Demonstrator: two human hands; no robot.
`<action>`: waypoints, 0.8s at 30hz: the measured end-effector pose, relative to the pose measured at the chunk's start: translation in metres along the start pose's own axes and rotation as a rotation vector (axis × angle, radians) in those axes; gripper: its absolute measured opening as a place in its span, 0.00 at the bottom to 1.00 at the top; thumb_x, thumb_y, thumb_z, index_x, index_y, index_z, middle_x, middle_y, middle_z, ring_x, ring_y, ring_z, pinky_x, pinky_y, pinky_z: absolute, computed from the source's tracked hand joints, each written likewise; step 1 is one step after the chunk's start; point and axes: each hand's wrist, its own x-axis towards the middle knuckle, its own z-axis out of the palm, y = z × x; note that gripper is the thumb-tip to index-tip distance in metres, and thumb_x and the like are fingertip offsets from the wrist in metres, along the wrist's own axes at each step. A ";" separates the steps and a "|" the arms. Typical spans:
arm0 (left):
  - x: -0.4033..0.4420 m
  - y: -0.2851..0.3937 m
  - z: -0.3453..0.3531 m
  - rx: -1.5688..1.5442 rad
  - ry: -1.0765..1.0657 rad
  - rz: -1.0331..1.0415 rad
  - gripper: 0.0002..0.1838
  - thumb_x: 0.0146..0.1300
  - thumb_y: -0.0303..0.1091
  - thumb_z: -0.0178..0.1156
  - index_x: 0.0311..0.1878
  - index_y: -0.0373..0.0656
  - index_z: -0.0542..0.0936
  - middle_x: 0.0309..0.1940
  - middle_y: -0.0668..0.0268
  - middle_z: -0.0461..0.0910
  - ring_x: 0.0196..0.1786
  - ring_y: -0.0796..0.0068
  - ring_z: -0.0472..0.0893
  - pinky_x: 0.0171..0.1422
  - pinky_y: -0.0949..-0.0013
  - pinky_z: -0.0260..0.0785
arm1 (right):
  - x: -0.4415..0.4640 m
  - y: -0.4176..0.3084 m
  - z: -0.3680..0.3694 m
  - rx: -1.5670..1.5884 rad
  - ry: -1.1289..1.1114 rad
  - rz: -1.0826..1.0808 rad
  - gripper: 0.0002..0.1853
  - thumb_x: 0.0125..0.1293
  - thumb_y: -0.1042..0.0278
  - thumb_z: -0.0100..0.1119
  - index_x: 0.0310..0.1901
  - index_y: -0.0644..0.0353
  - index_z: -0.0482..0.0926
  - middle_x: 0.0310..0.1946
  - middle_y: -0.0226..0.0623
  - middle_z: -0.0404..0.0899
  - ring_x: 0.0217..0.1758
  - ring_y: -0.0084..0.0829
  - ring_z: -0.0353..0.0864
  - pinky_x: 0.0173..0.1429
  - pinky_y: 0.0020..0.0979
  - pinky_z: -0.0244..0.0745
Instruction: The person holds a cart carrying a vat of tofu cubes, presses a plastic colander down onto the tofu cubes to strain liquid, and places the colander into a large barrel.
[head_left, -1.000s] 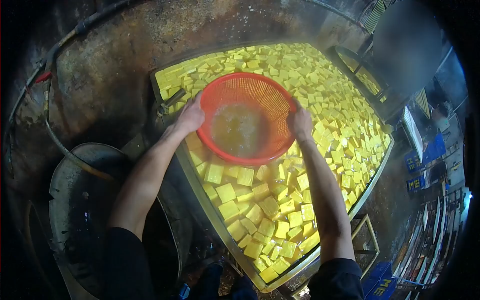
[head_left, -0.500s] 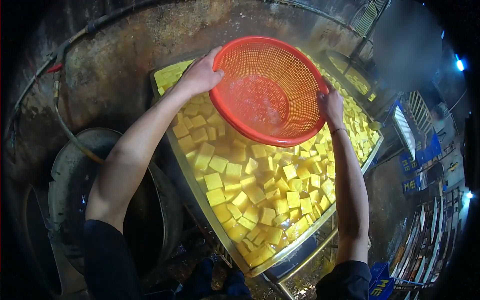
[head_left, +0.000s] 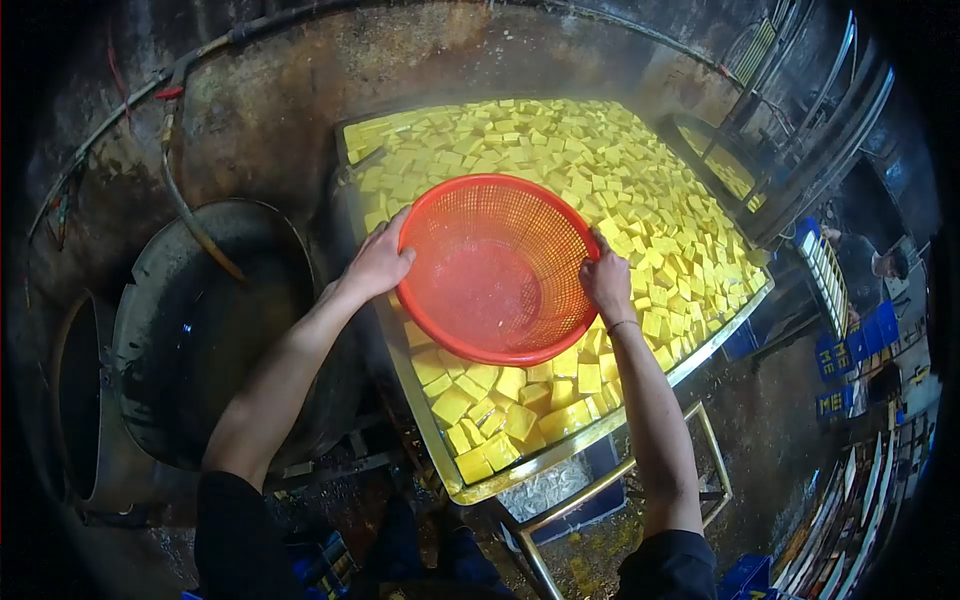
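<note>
A red mesh basket is held over a large metal-rimmed vat full of yellow blocks. My left hand grips the basket's left rim, thumb on the inner side. On the right rim, my right hand is closed round the edge. No blocks are visible inside the basket, whose bottom looks wet and slightly hazy. Yellow blocks lie close together around and below it.
A large dark tub stands at the left with a hose hanging into it. A round vessel of yellow blocks is beyond the vat. Metal rails stand in front; a person is at the far right.
The basket, raised and tilted half a second ago, is now lower and nearer, with both hands still on its rim. The bubbly liquid seen in it earlier is largely gone. The view has shifted.
</note>
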 end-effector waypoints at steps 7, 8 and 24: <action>-0.032 -0.008 0.028 0.085 -0.006 -0.057 0.35 0.58 0.33 0.51 0.69 0.44 0.52 0.56 0.43 0.67 0.58 0.45 0.69 0.62 0.53 0.62 | -0.028 0.007 0.016 0.017 -0.034 0.016 0.32 0.51 0.73 0.53 0.62 0.50 0.66 0.25 0.56 0.78 0.30 0.52 0.80 0.35 0.48 0.76; -0.034 -0.009 0.032 0.099 0.010 -0.067 0.35 0.58 0.33 0.50 0.69 0.45 0.52 0.57 0.44 0.67 0.58 0.45 0.69 0.62 0.52 0.63 | -0.028 0.014 0.025 0.014 -0.014 0.003 0.31 0.51 0.73 0.51 0.62 0.50 0.66 0.23 0.55 0.78 0.28 0.53 0.80 0.32 0.49 0.75; -0.038 -0.027 0.083 0.167 -0.029 -0.147 0.35 0.58 0.32 0.49 0.70 0.44 0.50 0.61 0.46 0.64 0.59 0.48 0.69 0.62 0.54 0.63 | -0.046 0.036 0.074 0.050 -0.034 0.029 0.28 0.54 0.74 0.52 0.61 0.55 0.65 0.22 0.56 0.76 0.27 0.55 0.77 0.31 0.48 0.73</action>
